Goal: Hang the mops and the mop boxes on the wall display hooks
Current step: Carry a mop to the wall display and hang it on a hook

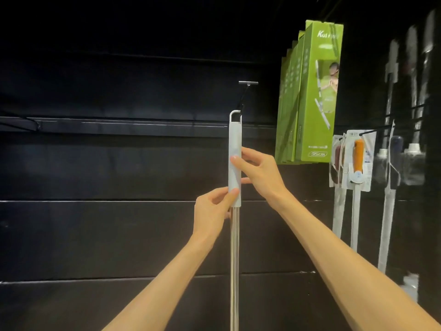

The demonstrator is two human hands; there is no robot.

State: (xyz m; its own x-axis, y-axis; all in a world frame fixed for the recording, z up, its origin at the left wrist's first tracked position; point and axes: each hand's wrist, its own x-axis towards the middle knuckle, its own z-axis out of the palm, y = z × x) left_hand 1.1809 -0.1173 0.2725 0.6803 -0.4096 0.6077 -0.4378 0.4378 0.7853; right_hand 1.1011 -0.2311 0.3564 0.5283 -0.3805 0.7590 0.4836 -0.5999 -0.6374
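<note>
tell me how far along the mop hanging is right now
Done: several green mop boxes already hang on a hook at upper right. In hand: the left hand and right hand both hold the white grip of a mop handle, whose top loop sits at the wall hook; whether it bears the weight yet is unclear. Left: letting go of this mop; any remaining stock is out of view.

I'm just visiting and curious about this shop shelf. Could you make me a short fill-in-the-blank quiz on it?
1. Both hands hold the mop handle's pale ____.
2. The boxes hanging at upper right are ____.
3. The left hand grips ____ than the right hand.

Missing words: grip; green; lower
</note>
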